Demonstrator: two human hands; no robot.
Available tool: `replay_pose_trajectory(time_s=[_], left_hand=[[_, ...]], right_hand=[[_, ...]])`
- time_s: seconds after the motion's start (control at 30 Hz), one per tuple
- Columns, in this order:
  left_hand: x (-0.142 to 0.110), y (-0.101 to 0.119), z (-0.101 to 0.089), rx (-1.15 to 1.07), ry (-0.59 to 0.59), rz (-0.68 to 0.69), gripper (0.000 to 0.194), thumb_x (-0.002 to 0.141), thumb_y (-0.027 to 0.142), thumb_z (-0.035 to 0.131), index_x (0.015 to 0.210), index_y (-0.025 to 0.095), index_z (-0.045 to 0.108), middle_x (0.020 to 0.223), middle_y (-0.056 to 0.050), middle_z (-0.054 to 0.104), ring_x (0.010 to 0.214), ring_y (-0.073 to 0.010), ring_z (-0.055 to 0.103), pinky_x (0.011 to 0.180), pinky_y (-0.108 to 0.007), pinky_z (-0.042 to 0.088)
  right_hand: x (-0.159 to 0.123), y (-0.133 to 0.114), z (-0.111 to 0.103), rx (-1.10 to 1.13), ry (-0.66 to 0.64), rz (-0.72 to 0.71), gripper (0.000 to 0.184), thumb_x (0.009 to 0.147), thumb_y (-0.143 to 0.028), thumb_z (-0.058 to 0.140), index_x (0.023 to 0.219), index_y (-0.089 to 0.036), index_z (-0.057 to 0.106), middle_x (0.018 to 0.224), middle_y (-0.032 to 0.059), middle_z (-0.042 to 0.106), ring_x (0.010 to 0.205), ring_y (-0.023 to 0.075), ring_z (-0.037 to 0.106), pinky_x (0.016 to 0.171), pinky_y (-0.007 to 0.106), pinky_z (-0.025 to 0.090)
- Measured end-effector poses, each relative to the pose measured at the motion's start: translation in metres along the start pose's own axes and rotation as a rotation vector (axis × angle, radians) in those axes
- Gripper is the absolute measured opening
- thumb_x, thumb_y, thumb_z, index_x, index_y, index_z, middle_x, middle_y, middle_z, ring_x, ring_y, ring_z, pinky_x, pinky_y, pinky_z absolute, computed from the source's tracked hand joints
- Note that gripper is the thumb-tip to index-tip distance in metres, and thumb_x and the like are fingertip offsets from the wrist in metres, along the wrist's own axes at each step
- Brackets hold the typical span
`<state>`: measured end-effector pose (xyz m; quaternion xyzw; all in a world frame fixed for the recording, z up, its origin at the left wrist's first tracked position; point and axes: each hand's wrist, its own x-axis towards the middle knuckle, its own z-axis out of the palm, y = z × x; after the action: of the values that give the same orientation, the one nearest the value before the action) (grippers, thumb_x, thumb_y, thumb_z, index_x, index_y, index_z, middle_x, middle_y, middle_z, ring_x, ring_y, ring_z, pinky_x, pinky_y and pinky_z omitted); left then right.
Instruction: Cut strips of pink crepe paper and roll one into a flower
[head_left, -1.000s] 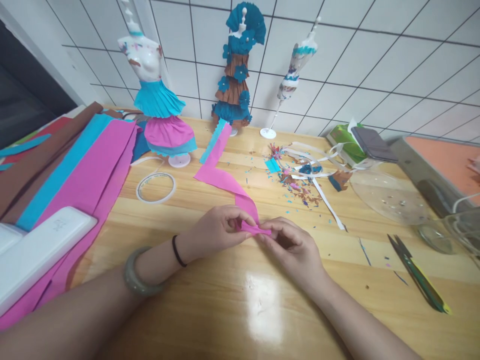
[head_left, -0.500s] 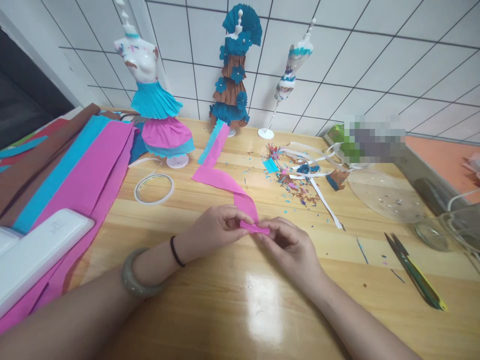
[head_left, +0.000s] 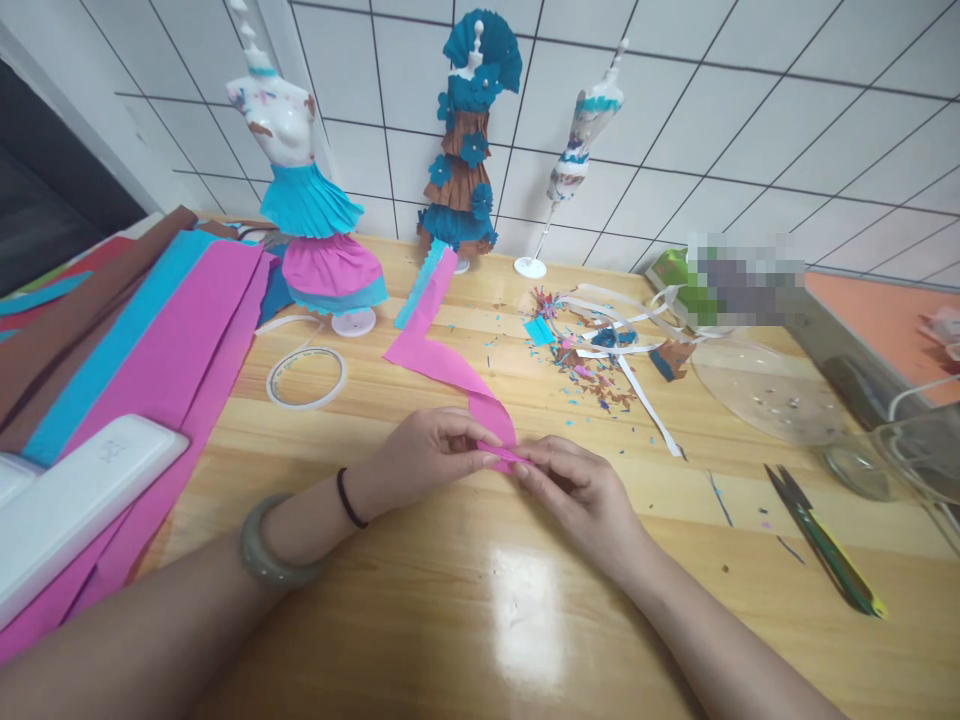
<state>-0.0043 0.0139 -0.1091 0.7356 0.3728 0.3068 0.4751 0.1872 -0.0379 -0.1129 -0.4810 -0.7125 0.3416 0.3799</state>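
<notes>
A long pink crepe paper strip (head_left: 442, 366) with a blue edge at its far end runs over the table toward me. Its near end is folded into a narrow band between my two hands. My left hand (head_left: 442, 447) pinches the band's left side between thumb and fingers. At the right side of the band, my right hand (head_left: 574, 485) pinches it the same way. Behind the strip's far end stands a small mannequin (head_left: 471, 150) dressed in teal and brown pleated paper. Another mannequin (head_left: 311, 190) at the left wears a blue and pink paper skirt.
A roll of double-sided tape (head_left: 306, 378) lies left of the strip. Folded coloured paper (head_left: 161, 320) and a white device (head_left: 105, 500) are at the left. Paper scraps (head_left: 592, 370), a third mannequin (head_left: 577, 150), scissors (head_left: 825, 545) and a clear round tray (head_left: 772, 390) are at the right.
The folded band between my fingers looks narrower, its flap now pressed flatter. Both hands have stayed almost in place.
</notes>
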Motion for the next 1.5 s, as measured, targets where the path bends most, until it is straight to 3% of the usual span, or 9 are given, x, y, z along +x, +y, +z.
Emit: replay_pose_trajectory(time_s=[0.3, 0.63, 0.8, 1.07, 1.33, 1.5], left_hand=[[-0.0008, 0.0019, 0.0008, -0.033, -0.032, 0.06, 0.01, 0.076, 0.016, 0.06, 0.079, 0.012, 0.069, 0.075, -0.004, 0.067, 0.069, -0.0116, 0.058, 0.065, -0.022, 0.045], [-0.0028, 0.0037, 0.0017, -0.02, -0.065, 0.115, 0.009, 0.077, 0.015, 0.059, 0.079, 0.013, 0.068, 0.077, -0.004, 0.067, 0.071, -0.0112, 0.058, 0.066, -0.021, 0.045], [-0.0028, 0.0025, 0.0025, 0.12, -0.026, 0.134, 0.007, 0.075, 0.019, 0.064, 0.08, 0.015, 0.066, 0.077, -0.002, 0.067, 0.071, -0.0115, 0.057, 0.066, -0.021, 0.044], [-0.0022, 0.001, 0.0024, 0.277, -0.013, 0.31, 0.009, 0.08, 0.018, 0.059, 0.077, 0.016, 0.067, 0.073, -0.002, 0.068, 0.069, -0.0117, 0.059, 0.068, -0.023, 0.042], [-0.0028, 0.0018, 0.0005, 0.313, -0.015, 0.36, 0.01, 0.082, 0.017, 0.056, 0.082, 0.016, 0.067, 0.078, -0.003, 0.068, 0.074, -0.0127, 0.059, 0.071, -0.024, 0.042], [-0.0031, -0.0018, 0.0024, 0.27, 0.044, 0.299, 0.008, 0.077, 0.018, 0.062, 0.083, 0.017, 0.067, 0.08, -0.002, 0.069, 0.074, -0.0125, 0.06, 0.071, -0.023, 0.043]], right_hand=[[-0.0019, 0.0016, 0.0061, 0.063, 0.029, 0.027, 0.018, 0.078, -0.024, 0.062, 0.095, -0.021, 0.066, 0.094, 0.0071, 0.064, 0.081, 0.0164, 0.06, 0.071, 0.029, 0.05], [0.0002, 0.0003, 0.0054, 0.066, 0.067, -0.058, 0.013, 0.081, -0.02, 0.059, 0.088, -0.022, 0.069, 0.081, 0.0053, 0.065, 0.078, 0.0156, 0.062, 0.068, 0.028, 0.05], [-0.0005, 0.001, 0.0057, 0.026, 0.073, -0.102, 0.013, 0.082, -0.02, 0.058, 0.089, -0.023, 0.068, 0.08, 0.0052, 0.065, 0.077, 0.0158, 0.061, 0.066, 0.028, 0.05], [-0.0004, -0.0008, 0.0053, 0.007, 0.069, -0.085, 0.012, 0.082, -0.022, 0.057, 0.088, -0.022, 0.067, 0.082, 0.0063, 0.064, 0.077, 0.0163, 0.06, 0.067, 0.029, 0.05], [-0.0007, -0.0019, 0.0058, -0.014, 0.072, -0.101, 0.014, 0.081, -0.022, 0.058, 0.092, -0.02, 0.067, 0.083, 0.0068, 0.063, 0.076, 0.0162, 0.06, 0.064, 0.028, 0.049], [-0.0005, -0.0013, 0.0047, -0.025, 0.108, -0.129, 0.013, 0.082, -0.02, 0.056, 0.089, -0.02, 0.067, 0.081, 0.0066, 0.065, 0.076, 0.0158, 0.061, 0.065, 0.028, 0.05]])
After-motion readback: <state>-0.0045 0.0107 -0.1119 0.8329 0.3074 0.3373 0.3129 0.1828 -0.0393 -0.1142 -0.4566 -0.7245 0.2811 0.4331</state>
